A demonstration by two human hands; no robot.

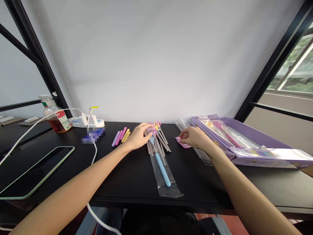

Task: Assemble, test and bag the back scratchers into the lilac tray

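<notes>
My left hand [140, 137] is closed on the top end of a clear plastic bag [171, 191]. Inside the bag lies a back scratcher with a light blue handle [162, 169] and a small hand-shaped head. More back scratchers with metal rods [164, 140] and pink and yellow heads lie beside and behind it, partly hidden by my fingers. To the right, my right hand [194, 138] has its fingertips pinched at a small pink card [184, 144] lying on the black table. A stack may be under that card; I cannot tell.
Several purple, pink and yellow handles [121, 136] lie left of my left hand. A purple box [256, 129] with bagged back scratchers stands on the right, clear bags [204, 155] beside it. Further left are a phone [39, 171], a power strip [99, 122], white cables and a bottle [57, 117].
</notes>
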